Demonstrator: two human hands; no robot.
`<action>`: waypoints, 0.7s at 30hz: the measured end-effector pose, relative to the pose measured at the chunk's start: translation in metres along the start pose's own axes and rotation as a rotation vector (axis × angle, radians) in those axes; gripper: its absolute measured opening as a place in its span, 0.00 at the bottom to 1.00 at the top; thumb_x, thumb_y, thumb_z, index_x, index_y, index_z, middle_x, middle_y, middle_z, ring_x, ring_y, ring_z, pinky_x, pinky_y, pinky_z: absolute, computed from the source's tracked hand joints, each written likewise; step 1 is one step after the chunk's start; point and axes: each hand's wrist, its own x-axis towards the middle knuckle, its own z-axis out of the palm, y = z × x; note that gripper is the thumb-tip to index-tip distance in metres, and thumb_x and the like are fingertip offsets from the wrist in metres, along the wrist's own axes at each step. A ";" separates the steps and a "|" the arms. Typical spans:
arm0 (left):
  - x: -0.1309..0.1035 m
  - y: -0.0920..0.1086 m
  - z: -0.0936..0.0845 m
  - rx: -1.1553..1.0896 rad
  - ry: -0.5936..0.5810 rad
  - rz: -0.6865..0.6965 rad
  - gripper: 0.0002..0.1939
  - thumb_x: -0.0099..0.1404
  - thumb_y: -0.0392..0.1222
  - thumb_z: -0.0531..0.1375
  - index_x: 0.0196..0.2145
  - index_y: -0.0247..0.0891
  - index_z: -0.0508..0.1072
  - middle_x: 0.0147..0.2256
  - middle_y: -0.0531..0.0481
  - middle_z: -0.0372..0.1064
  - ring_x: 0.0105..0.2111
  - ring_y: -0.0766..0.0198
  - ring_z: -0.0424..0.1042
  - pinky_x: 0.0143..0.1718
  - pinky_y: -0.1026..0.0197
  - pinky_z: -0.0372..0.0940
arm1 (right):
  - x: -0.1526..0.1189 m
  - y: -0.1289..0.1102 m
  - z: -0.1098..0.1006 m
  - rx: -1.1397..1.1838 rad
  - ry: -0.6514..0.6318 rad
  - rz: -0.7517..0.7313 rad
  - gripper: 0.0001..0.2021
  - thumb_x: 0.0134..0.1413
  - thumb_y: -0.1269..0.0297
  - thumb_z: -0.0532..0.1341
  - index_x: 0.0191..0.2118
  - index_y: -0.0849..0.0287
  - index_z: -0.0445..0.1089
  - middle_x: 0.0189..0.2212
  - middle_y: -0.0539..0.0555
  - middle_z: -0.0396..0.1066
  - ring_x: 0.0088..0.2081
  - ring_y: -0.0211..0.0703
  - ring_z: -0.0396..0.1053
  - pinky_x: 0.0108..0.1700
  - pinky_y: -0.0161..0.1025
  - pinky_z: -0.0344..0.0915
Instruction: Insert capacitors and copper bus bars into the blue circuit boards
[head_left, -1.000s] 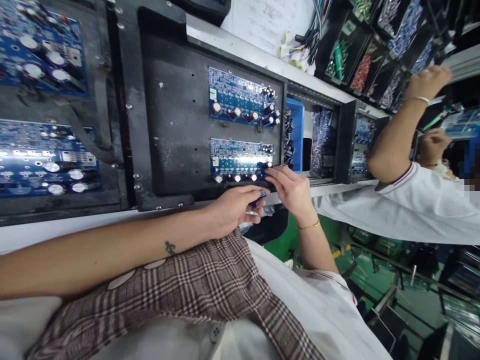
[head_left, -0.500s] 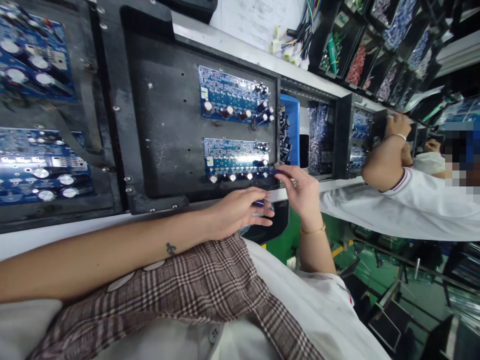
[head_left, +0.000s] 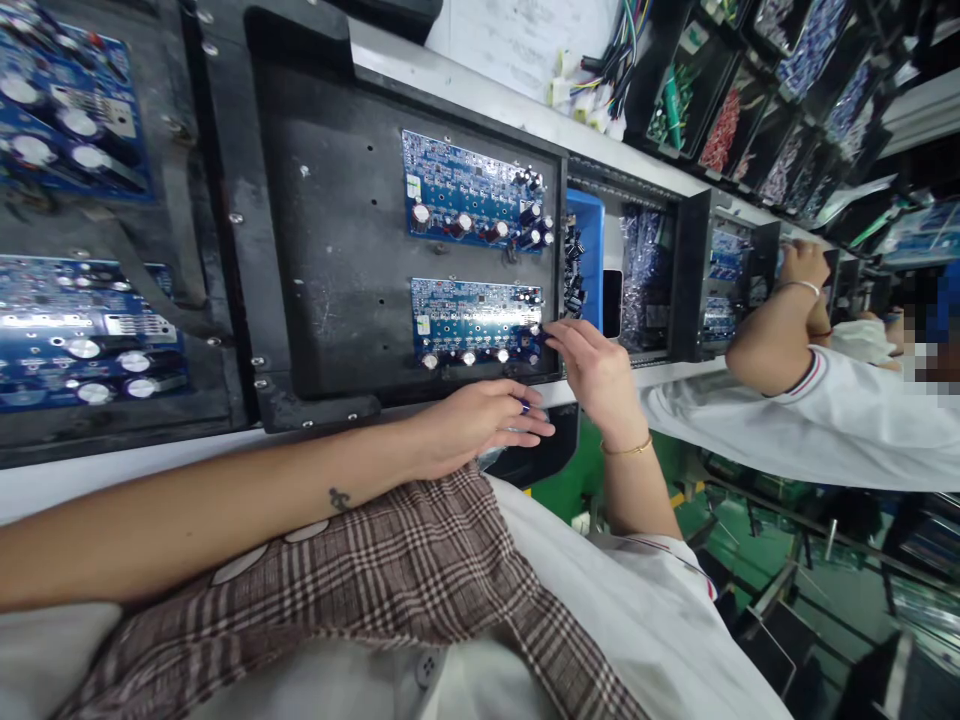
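Note:
The lower blue circuit board (head_left: pixel 478 318) lies in a black tray (head_left: pixel 322 250), with silver-topped capacitors along its near edge. At its right end is my right hand (head_left: pixel 598 375), thumb and fingertips pinched together. What they grip, if anything, is hidden. My left hand (head_left: pixel 480 425) is just in front of the tray's near edge, fingers half curled around a dark blue capacitor (head_left: pixel 525 407), mostly covered by them. Farther back in the same tray sits a second blue circuit board (head_left: pixel 474 192), also fitted with capacitors.
Right of the tray are a blue bin (head_left: pixel 592 250) of black parts and a phone (head_left: pixel 612 303). Wires with white connectors (head_left: pixel 600 95) and bins of small components (head_left: pixel 724 130) stand behind. More boards (head_left: pixel 90 345) fill the left tray. A co-worker's arm (head_left: pixel 772 340) is at right.
My right hand's fingertips have moved slightly up and left onto the board's right end; the dark blue capacitor seen in them before is now out of sight. My left hand has barely moved.

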 end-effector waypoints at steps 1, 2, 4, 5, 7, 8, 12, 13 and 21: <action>-0.001 0.001 0.001 -0.001 -0.001 0.002 0.09 0.70 0.28 0.49 0.43 0.28 0.68 0.39 0.36 0.74 0.40 0.58 0.77 0.50 0.53 0.67 | 0.000 0.000 0.000 -0.014 0.003 -0.003 0.15 0.68 0.68 0.51 0.53 0.57 0.69 0.48 0.57 0.74 0.47 0.45 0.74 0.47 0.43 0.73; -0.002 0.001 0.001 0.001 -0.003 0.004 0.09 0.71 0.30 0.48 0.44 0.28 0.67 0.38 0.35 0.75 0.39 0.58 0.77 0.49 0.53 0.68 | 0.000 0.000 0.001 -0.023 0.009 -0.005 0.14 0.68 0.68 0.51 0.53 0.57 0.69 0.48 0.57 0.74 0.47 0.45 0.74 0.46 0.43 0.73; -0.002 0.003 0.000 0.008 -0.014 0.004 0.11 0.74 0.35 0.47 0.43 0.27 0.68 0.36 0.34 0.76 0.37 0.57 0.78 0.47 0.53 0.69 | -0.001 -0.001 0.003 -0.041 0.029 -0.005 0.14 0.68 0.68 0.51 0.53 0.57 0.69 0.48 0.57 0.74 0.46 0.44 0.74 0.45 0.42 0.73; -0.002 0.003 -0.001 0.014 -0.026 0.000 0.13 0.74 0.37 0.46 0.42 0.27 0.68 0.35 0.33 0.76 0.36 0.56 0.79 0.45 0.53 0.69 | -0.002 -0.001 0.005 -0.051 0.041 -0.007 0.14 0.68 0.67 0.51 0.53 0.57 0.69 0.47 0.56 0.75 0.46 0.44 0.75 0.44 0.41 0.73; -0.002 0.003 -0.005 0.032 -0.051 -0.006 0.18 0.75 0.42 0.45 0.39 0.26 0.69 0.34 0.32 0.77 0.34 0.55 0.79 0.40 0.55 0.70 | -0.004 -0.001 0.009 -0.066 0.082 -0.018 0.12 0.68 0.66 0.52 0.51 0.57 0.69 0.46 0.56 0.75 0.44 0.43 0.75 0.42 0.40 0.73; -0.001 0.003 -0.006 0.044 -0.057 -0.008 0.20 0.75 0.44 0.45 0.38 0.27 0.69 0.33 0.31 0.77 0.32 0.55 0.79 0.38 0.56 0.70 | -0.006 -0.001 0.012 -0.063 0.109 -0.023 0.11 0.68 0.65 0.52 0.50 0.56 0.69 0.45 0.55 0.76 0.44 0.43 0.75 0.42 0.40 0.73; -0.002 0.002 -0.011 0.079 -0.028 -0.019 0.22 0.74 0.52 0.45 0.33 0.31 0.66 0.29 0.34 0.76 0.26 0.57 0.77 0.30 0.59 0.67 | -0.010 0.003 0.021 0.002 0.215 -0.049 0.08 0.66 0.65 0.55 0.46 0.56 0.69 0.45 0.56 0.77 0.45 0.42 0.75 0.47 0.40 0.73; -0.003 0.002 -0.011 0.084 -0.030 -0.020 0.23 0.74 0.53 0.45 0.33 0.32 0.65 0.27 0.35 0.76 0.24 0.58 0.76 0.29 0.59 0.67 | -0.011 0.004 0.022 0.021 0.219 -0.068 0.08 0.66 0.66 0.55 0.46 0.56 0.69 0.45 0.56 0.76 0.46 0.42 0.75 0.49 0.40 0.72; -0.017 0.009 -0.017 0.134 -0.230 0.065 0.16 0.75 0.48 0.40 0.40 0.35 0.60 0.27 0.42 0.74 0.25 0.59 0.76 0.32 0.58 0.65 | -0.013 0.021 0.016 0.076 0.131 -0.263 0.14 0.63 0.71 0.55 0.49 0.50 0.72 0.49 0.55 0.75 0.48 0.48 0.75 0.51 0.47 0.73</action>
